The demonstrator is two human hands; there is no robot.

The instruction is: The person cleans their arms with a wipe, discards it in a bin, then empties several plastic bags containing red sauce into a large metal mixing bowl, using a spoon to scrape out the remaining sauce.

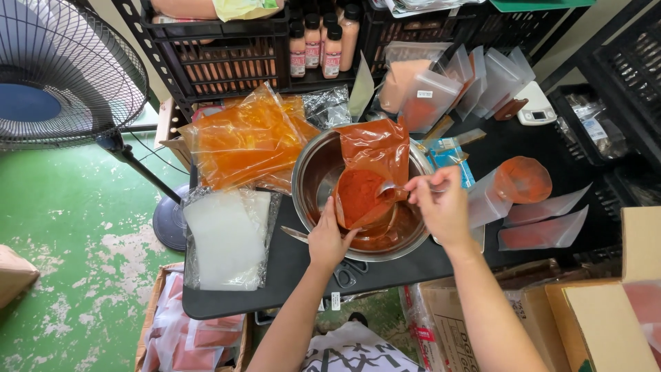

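Note:
A steel mixing bowl (310, 172) sits on a black table (289, 275). Inside it rests an open clear plastic bag of red-orange powder (365, 186). My left hand (329, 238) grips the bag's near edge at the bowl's rim. My right hand (441, 203) holds a metal spoon (394, 191) whose bowl is dipped into the powder. More red powder lies in the bottom of the bowl.
Large orange filled bags (248, 141) and a stack of white bags (224, 238) lie left of the bowl. Small pouches (544, 231), a filled pouch (523, 180) and a white scale (536, 105) lie right. Bottles in crates (323, 41) stand behind. A fan (55, 76) stands left. Scissors (348, 270).

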